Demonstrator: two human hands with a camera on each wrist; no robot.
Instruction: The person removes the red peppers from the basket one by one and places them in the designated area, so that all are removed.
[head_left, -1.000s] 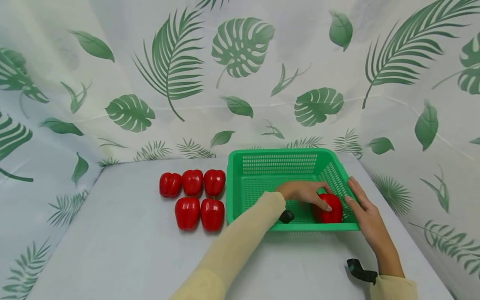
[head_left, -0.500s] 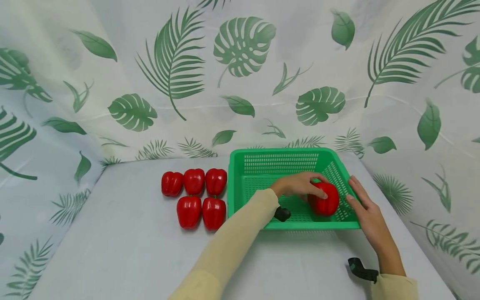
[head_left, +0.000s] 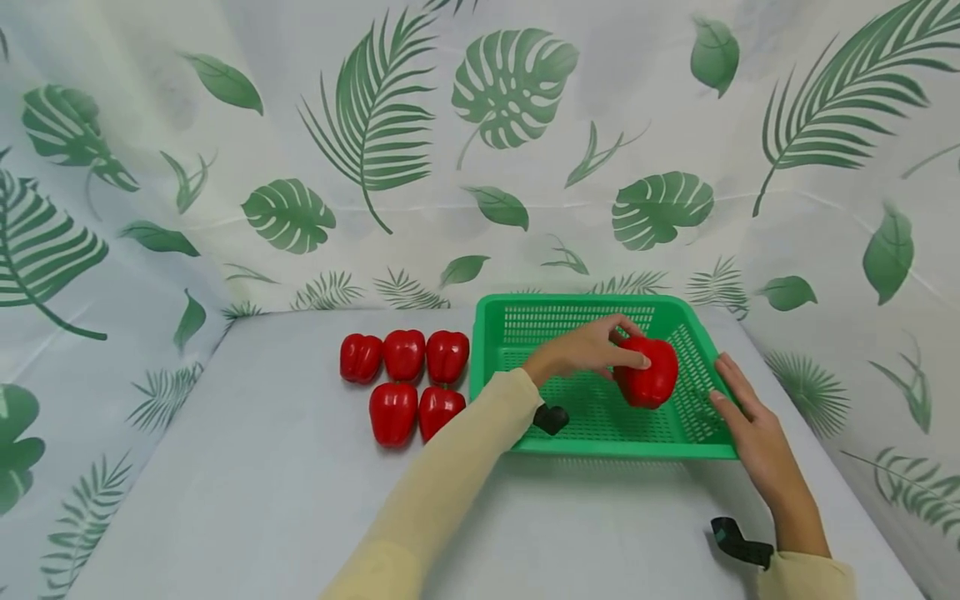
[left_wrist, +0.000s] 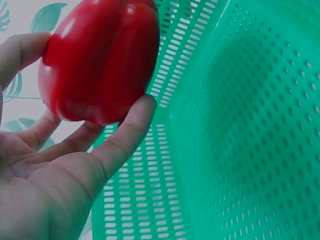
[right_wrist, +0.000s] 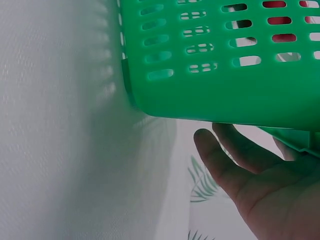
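A glossy red bell pepper [head_left: 649, 373] is held by my left hand [head_left: 588, 348], above the floor of the green basket [head_left: 607, 451]. In the left wrist view, the thumb and fingers press its sides, and the pepper [left_wrist: 100, 60] hangs near the perforated basket wall [left_wrist: 145, 190]. At the basket's right side, my right hand [head_left: 765, 442] rests with its thumb on the rim and its fingers stretched along the outside. The right wrist view shows those fingers [right_wrist: 220, 160] fairly straight beside the basket [right_wrist: 210, 95]. Several more red bell peppers [head_left: 393, 414] stand left of the basket.
Two rows of peppers stand close to the basket's left wall, the back row [head_left: 405, 356] slightly farther away. A pale cloth covers the table [head_left: 247, 467]. Behind and at the sides hangs a leaf-printed curtain [head_left: 420, 242].
My left hand has lifted the pepper from the basket's front right corner, upward and slightly back. The right hand stays at the rim. The whole view has shifted a little.
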